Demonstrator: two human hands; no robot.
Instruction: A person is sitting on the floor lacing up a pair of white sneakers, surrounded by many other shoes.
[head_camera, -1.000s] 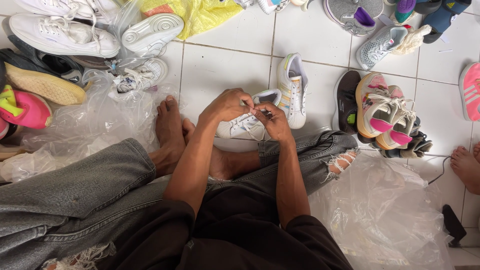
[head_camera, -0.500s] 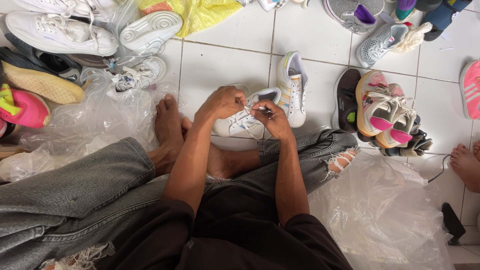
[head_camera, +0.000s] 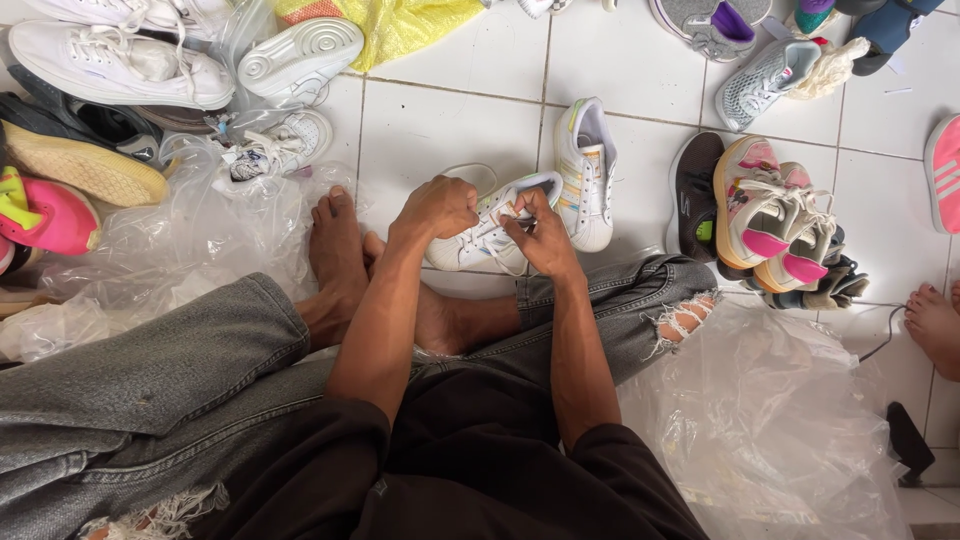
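The white sneaker (head_camera: 490, 232) lies on the tiled floor (head_camera: 450, 130) just past the person's crossed bare feet, toe pointing toward seven o'clock, set close so both arms reach it without leaning. The left hand (head_camera: 437, 207) sits on the shoe's seven o'clock side with its fingers curled shut over the upper, pinning it flat. The right hand (head_camera: 540, 238) comes in from five o'clock, fingers pinched narrow on what looks like a lace near the eyelets; the strand itself is too fine to be sure of.

Its mate, a second white sneaker (head_camera: 585, 172), stands touching it at two o'clock, heel away from the person. A dark slip-on (head_camera: 697, 195) and a pink-and-white pair (head_camera: 775, 222) crowd three o'clock, beside a torn jeans knee (head_camera: 670, 300). Crumpled clear plastic (head_camera: 170, 250) fills nine o'clock, with a small white shoe (head_camera: 270, 150) on it. Bare tile lies open only at twelve o'clock. Another person's foot (head_camera: 935, 325) rests at the far right edge, well apart.
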